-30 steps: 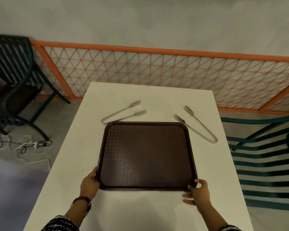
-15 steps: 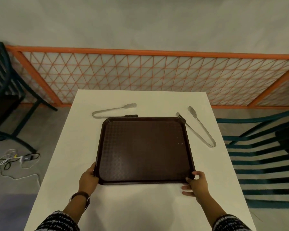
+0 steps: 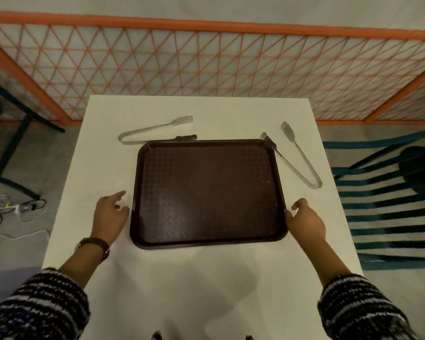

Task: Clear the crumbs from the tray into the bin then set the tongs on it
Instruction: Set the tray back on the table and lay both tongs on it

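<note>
One brown tray [image 3: 207, 192] is lying flat on one white table [image 3: 108, 133]. Two metal tongs are lying beside it: left tongs [image 3: 155, 130] touching its far edge, right tongs [image 3: 297, 158] at its far right corner. Left hand [image 3: 109, 215], fingers relaxed, is holding nothing just beside the tray; right hand [image 3: 304, 222], likewise loose, is touching its right rim.

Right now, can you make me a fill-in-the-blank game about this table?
1. The dark brown plastic tray lies on a ____ table.
2. ____ pairs of metal tongs lie beside the tray.
3. The left hand wears a ____ on its wrist.
4. The right hand touches the tray's ____ edge.

Missing words: white; Two; watch; right
</note>
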`<action>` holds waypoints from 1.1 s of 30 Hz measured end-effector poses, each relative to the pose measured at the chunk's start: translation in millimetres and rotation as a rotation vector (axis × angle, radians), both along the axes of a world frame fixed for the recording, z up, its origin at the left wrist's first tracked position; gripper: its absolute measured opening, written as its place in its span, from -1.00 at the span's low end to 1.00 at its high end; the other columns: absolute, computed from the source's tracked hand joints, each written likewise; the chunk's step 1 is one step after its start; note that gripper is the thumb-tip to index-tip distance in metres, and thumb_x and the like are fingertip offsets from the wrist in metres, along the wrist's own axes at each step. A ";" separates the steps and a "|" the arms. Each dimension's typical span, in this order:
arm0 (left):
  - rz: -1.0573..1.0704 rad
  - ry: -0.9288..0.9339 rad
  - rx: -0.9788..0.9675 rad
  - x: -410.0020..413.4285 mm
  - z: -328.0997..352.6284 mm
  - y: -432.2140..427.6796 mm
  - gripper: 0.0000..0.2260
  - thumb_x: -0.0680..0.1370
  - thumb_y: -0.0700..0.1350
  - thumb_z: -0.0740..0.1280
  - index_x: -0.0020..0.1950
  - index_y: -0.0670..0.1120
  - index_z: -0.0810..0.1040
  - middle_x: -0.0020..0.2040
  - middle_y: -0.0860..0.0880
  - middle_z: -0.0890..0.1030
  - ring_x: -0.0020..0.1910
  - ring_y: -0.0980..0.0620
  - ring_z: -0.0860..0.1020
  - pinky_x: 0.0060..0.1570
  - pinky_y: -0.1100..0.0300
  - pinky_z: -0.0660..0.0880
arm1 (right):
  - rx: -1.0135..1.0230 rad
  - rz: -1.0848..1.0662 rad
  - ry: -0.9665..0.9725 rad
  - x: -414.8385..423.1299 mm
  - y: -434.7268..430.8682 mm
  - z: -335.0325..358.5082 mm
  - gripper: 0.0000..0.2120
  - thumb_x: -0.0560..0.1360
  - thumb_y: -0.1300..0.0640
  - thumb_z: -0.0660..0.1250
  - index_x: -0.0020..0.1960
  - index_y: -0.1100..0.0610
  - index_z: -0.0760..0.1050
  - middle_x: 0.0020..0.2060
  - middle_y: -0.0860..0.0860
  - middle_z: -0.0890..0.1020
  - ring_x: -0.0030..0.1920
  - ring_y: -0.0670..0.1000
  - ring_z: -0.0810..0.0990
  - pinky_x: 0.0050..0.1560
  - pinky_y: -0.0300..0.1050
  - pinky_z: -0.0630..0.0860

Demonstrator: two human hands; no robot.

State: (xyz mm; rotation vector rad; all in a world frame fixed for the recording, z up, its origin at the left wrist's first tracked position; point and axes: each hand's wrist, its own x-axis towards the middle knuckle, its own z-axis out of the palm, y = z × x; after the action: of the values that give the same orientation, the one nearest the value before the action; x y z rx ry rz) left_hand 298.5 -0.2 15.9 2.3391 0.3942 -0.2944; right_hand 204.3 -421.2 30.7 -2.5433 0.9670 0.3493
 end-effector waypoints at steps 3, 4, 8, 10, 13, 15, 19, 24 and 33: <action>-0.101 -0.083 0.095 44.1 6.4 -1.0 -0.60 0.48 -0.31 0.27 0.32 -0.12 0.46 0.28 -0.24 0.42 0.09 -0.17 0.51 0.20 0.03 0.43 | -0.096 0.042 -0.149 32.8 -14.4 -3.3 -0.73 0.52 0.07 0.28 0.16 0.15 0.39 -0.02 0.15 0.60 -0.05 0.17 0.58 -0.05 0.02 0.54; -0.127 -0.111 0.117 59.4 9.3 -4.0 -0.60 0.48 -0.32 0.27 0.32 -0.13 0.45 0.27 -0.25 0.40 0.11 -0.19 0.50 0.22 0.04 0.40 | -0.152 0.075 -0.178 44.5 -18.2 -4.5 -0.71 0.50 0.08 0.29 0.18 0.16 0.41 0.07 0.17 0.57 0.05 0.20 0.54 0.05 0.09 0.51; -0.251 -0.163 0.219 117.0 11.3 -20.7 -0.52 0.42 -0.38 0.26 0.34 -0.19 0.42 0.30 -0.29 0.36 0.26 -0.27 0.38 0.35 0.00 0.29 | -0.278 0.172 -0.131 89.8 -31.5 -10.2 -0.56 0.47 0.09 0.30 0.31 0.15 0.33 0.28 0.20 0.38 0.26 0.25 0.36 0.26 0.23 0.33; -0.344 -0.140 0.257 138.7 7.3 -27.4 -0.48 0.40 -0.41 0.26 0.37 -0.21 0.38 0.35 -0.30 0.31 0.33 -0.30 0.30 0.38 -0.03 0.24 | -0.284 0.192 -0.045 109.3 -40.6 -13.1 -0.48 0.47 0.08 0.30 0.37 0.13 0.24 0.37 0.19 0.28 0.34 0.25 0.28 0.36 0.24 0.23; -0.525 -0.177 0.390 166.7 -7.2 -27.5 -0.43 0.38 -0.36 0.35 0.39 -0.23 0.35 0.39 -0.36 0.29 0.33 -0.37 0.30 0.36 -0.17 0.24 | -0.247 0.138 0.068 128.6 -53.8 -21.7 -0.40 0.48 0.11 0.26 0.44 0.12 0.10 0.46 0.20 0.13 0.45 0.25 0.12 0.45 0.28 0.01; -0.550 -0.146 0.463 182.6 -13.9 -24.0 -0.38 0.39 -0.32 0.38 0.43 -0.21 0.29 0.44 -0.33 0.24 0.39 -0.34 0.26 0.39 -0.22 0.15 | -0.207 0.075 0.095 134.1 -60.5 -28.9 -0.40 0.49 0.11 0.23 0.45 0.10 0.06 0.46 0.19 0.14 0.46 0.26 0.11 0.45 0.31 -0.07; -0.549 0.035 0.530 199.9 -22.5 -17.9 -0.31 0.46 -0.26 0.31 0.52 -0.09 0.06 0.53 -0.13 0.10 0.50 -0.19 0.06 0.41 -0.25 -0.03 | -0.190 0.067 0.058 134.1 -68.4 -38.2 -0.40 0.55 0.02 0.17 0.48 0.17 0.01 0.38 0.21 0.30 0.36 0.27 0.28 0.41 0.27 0.13; -0.494 -0.051 0.456 196.9 -31.3 -4.6 -0.50 0.51 -0.28 0.27 0.44 -0.20 0.25 0.38 -0.28 0.35 0.34 -0.31 0.33 0.37 -0.27 0.14 | -0.128 -0.060 -0.033 122.8 -65.3 -39.5 -0.36 0.54 -0.02 0.24 0.49 0.12 0.03 0.38 0.19 0.30 0.36 0.24 0.28 0.32 0.29 0.30; -0.138 -0.068 0.500 107.0 -32.3 17.4 -0.67 0.53 -0.20 0.27 0.25 -0.30 0.40 0.13 -0.39 0.42 0.05 -0.41 0.41 0.00 -0.26 0.44 | -0.197 -0.221 -0.324 72.0 0.4 -18.0 -0.43 0.53 -0.01 0.25 0.45 0.14 0.18 0.33 0.22 0.37 0.29 0.26 0.34 0.22 0.27 0.36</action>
State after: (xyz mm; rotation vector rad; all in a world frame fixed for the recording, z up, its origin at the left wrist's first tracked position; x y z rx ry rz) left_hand 405.5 17.2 -16.4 2.8654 0.2978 -0.1959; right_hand 276.3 -420.8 12.6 -2.5197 1.1837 -0.2258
